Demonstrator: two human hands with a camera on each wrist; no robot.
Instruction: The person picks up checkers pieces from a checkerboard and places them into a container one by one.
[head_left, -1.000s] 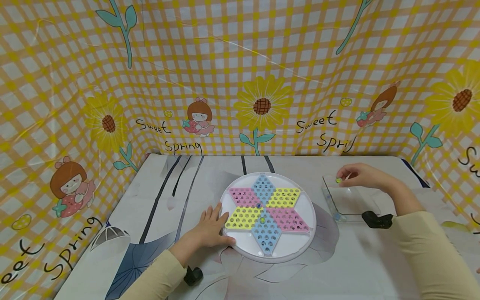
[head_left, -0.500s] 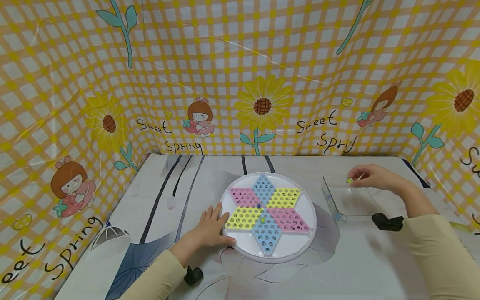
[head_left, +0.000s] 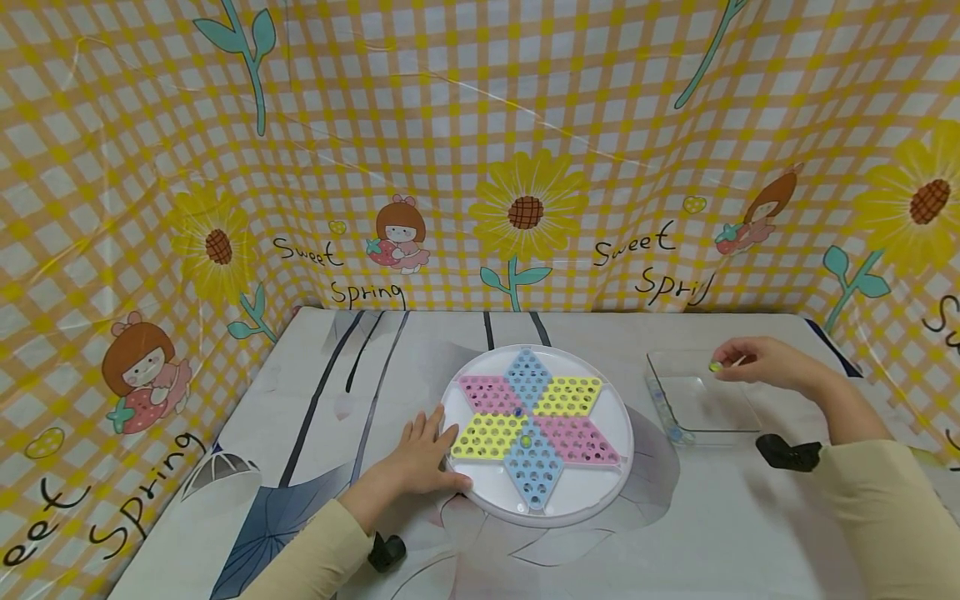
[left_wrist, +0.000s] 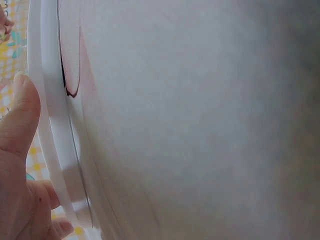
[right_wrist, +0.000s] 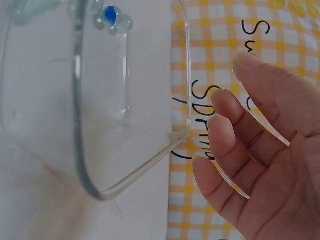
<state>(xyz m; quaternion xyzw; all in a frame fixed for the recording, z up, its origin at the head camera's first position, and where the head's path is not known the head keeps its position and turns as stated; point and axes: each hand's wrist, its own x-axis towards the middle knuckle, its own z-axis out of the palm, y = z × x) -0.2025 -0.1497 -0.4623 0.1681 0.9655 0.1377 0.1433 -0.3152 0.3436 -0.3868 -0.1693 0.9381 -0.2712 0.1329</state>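
A round white Chinese checkers board [head_left: 585, 492] bears a pink, yellow and blue star. One dark blue marble [head_left: 517, 412] sits near its centre, and a yellow-green marble [head_left: 527, 442] lies in the near blue point. My left hand [head_left: 423, 458] rests on the board's left rim, fingers spread; in the left wrist view its thumb [left_wrist: 22, 107] lies along that rim. Over the glass container [head_left: 720, 431], my right hand [head_left: 768, 362] pinches another yellow-green marble [head_left: 716, 367] between thumb and fingertips. That held marble is hidden in the right wrist view.
Several clear marbles and a blue-swirled marble [right_wrist: 111, 16] are gathered along one side inside the container. It stands right of the board on a light patterned tabletop [head_left: 600, 558]. A checked cloth [head_left: 450, 125] with sunflowers hangs behind and at both sides.
My right hand has moved rightward across the top of the glass container, carrying the yellow-green marble, and sits slightly lower in view. The left hand and the board have stayed put.
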